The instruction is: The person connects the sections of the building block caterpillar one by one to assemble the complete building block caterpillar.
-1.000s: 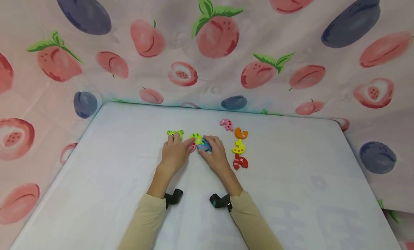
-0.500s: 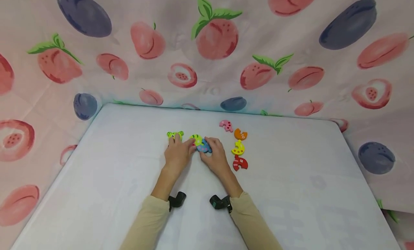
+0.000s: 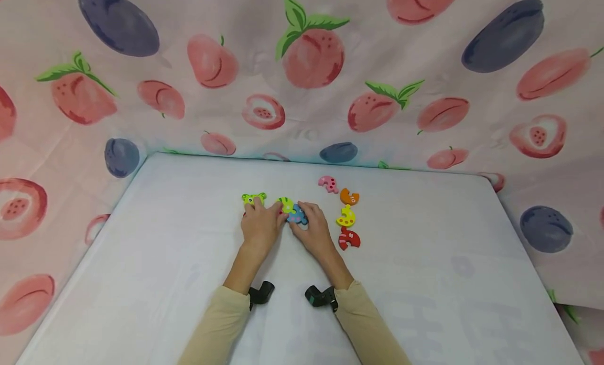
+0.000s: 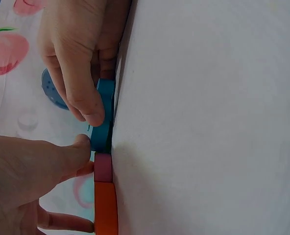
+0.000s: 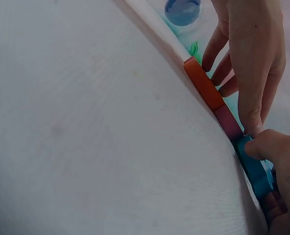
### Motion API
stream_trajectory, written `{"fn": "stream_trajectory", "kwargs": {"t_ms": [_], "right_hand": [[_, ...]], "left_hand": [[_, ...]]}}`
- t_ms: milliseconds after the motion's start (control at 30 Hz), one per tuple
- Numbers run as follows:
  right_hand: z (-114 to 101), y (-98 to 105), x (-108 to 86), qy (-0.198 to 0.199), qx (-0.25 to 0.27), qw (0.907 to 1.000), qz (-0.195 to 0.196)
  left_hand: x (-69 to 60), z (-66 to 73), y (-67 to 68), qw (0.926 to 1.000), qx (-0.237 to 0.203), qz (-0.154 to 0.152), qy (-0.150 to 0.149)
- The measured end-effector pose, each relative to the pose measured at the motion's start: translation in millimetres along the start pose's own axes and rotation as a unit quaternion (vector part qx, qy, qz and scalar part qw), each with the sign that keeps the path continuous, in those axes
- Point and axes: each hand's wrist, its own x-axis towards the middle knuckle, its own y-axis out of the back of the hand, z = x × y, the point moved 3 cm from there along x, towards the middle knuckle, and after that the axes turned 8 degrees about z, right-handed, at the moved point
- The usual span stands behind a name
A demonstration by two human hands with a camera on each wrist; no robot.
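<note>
In the head view, my right hand (image 3: 315,231) grips a blue puzzle piece (image 3: 297,214) between thumb and fingers. It lies against a lime striped piece (image 3: 286,203). My left hand (image 3: 258,228) rests its spread fingers on the joined pieces, beside a green animal-head piece (image 3: 254,197) at the left end. The left wrist view shows the left thumb touching the blue piece's edge (image 4: 101,137), next to a pink piece (image 4: 103,167) and an orange one (image 4: 107,208). In the right wrist view, the right thumb presses the blue piece (image 5: 253,169); left fingers touch the orange piece (image 5: 204,84).
Right of the hands, pink (image 3: 329,184), orange (image 3: 349,196), yellow (image 3: 346,216) and red (image 3: 349,238) pieces lie on the white-covered table (image 3: 448,302). A fruit-print cloth (image 3: 311,108) stands behind the table.
My left hand has shifted slightly right and toward the body, covering more of the pink piece near its thumb. The right hand stays at the blue piece, almost unmoved.
</note>
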Motion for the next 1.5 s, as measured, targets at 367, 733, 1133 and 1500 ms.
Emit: {"fn": "stream_trajectory", "kwargs": {"t_ms": [367, 733, 1133, 1500], "right_hand": [[1, 0, 0.1, 0.001, -0.006, 1.0000, 0.000], [-1, 0, 1.2, 0.003, -0.011, 0.9999, -0.008], [9, 19, -6.4, -0.084, 0.061, 0.9925, -0.064], [12, 55, -21.6, -0.106, 0.031, 0.9833, -0.144]], "left_hand": [[1.4, 2.7, 1.3, 0.9997, 0.024, -0.003, -0.003], [0.9, 3.5, 3.7, 0.9998, 0.015, 0.009, -0.007], [-0.6, 11.8, -2.9, 0.9893, -0.062, 0.022, -0.130], [-1.6, 12.3, -4.4, 0.9862, -0.104, -0.017, -0.127]]}}
